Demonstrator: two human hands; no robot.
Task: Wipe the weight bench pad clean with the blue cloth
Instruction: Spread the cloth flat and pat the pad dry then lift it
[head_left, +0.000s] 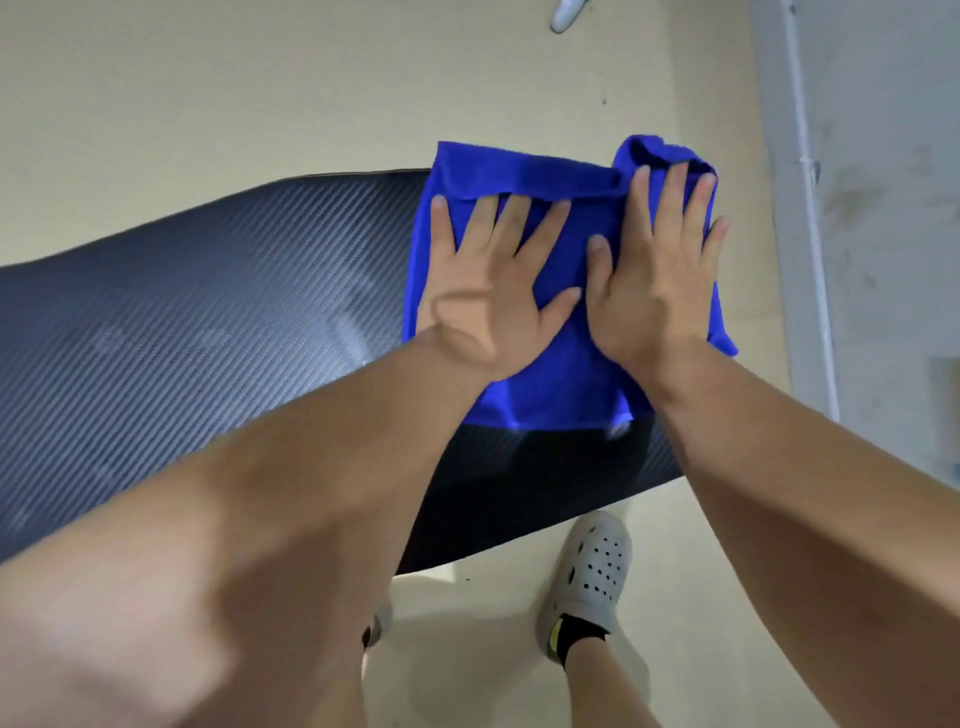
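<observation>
I've got the left hand (488, 291) and right hand (655, 283) flat, fingers spread, pressing the creased cloth (558, 387) onto the pad (208, 291).

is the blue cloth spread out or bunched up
Mostly spread: the blue cloth lies flat under the left hand and right hand, but its far right corner is bunched up.
</observation>
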